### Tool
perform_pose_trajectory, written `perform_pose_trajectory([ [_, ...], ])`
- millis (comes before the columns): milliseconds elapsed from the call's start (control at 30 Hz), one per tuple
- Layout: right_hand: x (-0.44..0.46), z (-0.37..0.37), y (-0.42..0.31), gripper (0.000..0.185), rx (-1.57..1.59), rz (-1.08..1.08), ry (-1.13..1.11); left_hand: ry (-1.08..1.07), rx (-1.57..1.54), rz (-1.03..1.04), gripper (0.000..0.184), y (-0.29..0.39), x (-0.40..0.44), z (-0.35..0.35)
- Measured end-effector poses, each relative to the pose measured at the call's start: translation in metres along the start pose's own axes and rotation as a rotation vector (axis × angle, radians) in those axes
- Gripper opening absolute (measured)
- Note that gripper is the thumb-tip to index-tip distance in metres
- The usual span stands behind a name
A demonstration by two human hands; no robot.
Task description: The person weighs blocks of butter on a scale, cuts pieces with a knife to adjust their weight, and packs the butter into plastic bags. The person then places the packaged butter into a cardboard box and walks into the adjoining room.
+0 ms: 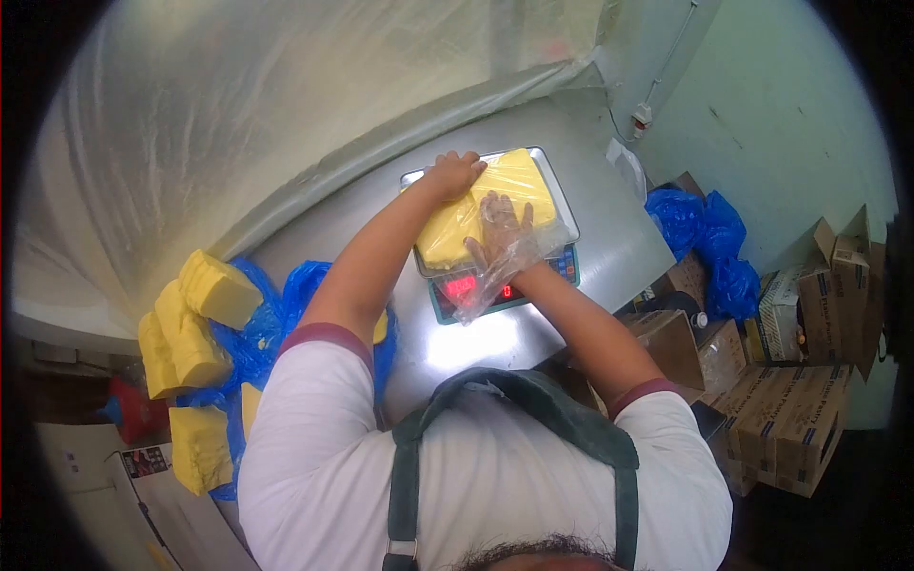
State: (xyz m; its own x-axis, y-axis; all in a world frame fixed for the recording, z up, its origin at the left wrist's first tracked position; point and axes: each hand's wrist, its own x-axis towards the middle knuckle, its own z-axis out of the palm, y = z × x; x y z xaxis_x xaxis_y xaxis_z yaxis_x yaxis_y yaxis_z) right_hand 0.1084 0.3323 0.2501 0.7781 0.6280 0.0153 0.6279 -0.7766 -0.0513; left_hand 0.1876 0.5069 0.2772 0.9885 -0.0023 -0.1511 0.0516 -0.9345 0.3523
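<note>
A block of yellow, butter-like fat [519, 181] lies in a clear plastic bag [519, 252] on the metal pan of a digital scale [564, 211]. The scale's red display glows through the plastic. At the far edge of the bag, my left hand [455, 175] has its fingers curled over, closed on the plastic against the yellow block. My right hand [502, 231] is under the loose film at the near end of the bag, fingers spread flat on the yellow surface. The underside of the block is hidden.
Several more yellow blocks [217, 288] sit on blue plastic [262, 328] at the left. Cardboard boxes [781, 419] and blue bags [733, 285] stand at the right. A plastic sheet [286, 114] hangs along the far side of the metal table [609, 219].
</note>
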Motion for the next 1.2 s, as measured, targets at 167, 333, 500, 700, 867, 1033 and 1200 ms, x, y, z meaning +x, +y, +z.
perform_pose_trajectory([
  [167,-0.002,0.001,0.001,0.089,0.094,0.014,-0.062,0.443,-0.338,0.288,0.062,0.009,-0.018,0.005],
  [333,0.003,0.014,0.009,0.085,0.090,-0.066,-0.106,-0.084,0.011,0.039,0.065,0.097,-0.182,-0.010],
  [500,0.006,0.021,-0.006,0.080,-0.015,0.109,0.115,-0.023,-0.111,0.287,0.032,0.093,-0.193,0.000],
  [700,0.022,0.023,0.003,0.075,0.105,-0.087,0.274,0.180,-0.257,0.546,0.011,0.115,-0.203,-0.008],
  [867,0.010,0.017,0.008,0.081,0.196,-0.246,0.368,0.187,-0.209,0.618,0.008,0.112,-0.216,0.003],
  [1033,0.009,-0.003,0.004,0.086,-0.194,-0.271,0.082,0.213,-0.189,0.612,0.005,0.111,-0.227,-0.001],
  [1200,0.014,-0.006,0.001,0.085,0.181,-0.150,0.187,0.230,-0.418,0.362,0.036,0.113,-0.244,0.023],
])
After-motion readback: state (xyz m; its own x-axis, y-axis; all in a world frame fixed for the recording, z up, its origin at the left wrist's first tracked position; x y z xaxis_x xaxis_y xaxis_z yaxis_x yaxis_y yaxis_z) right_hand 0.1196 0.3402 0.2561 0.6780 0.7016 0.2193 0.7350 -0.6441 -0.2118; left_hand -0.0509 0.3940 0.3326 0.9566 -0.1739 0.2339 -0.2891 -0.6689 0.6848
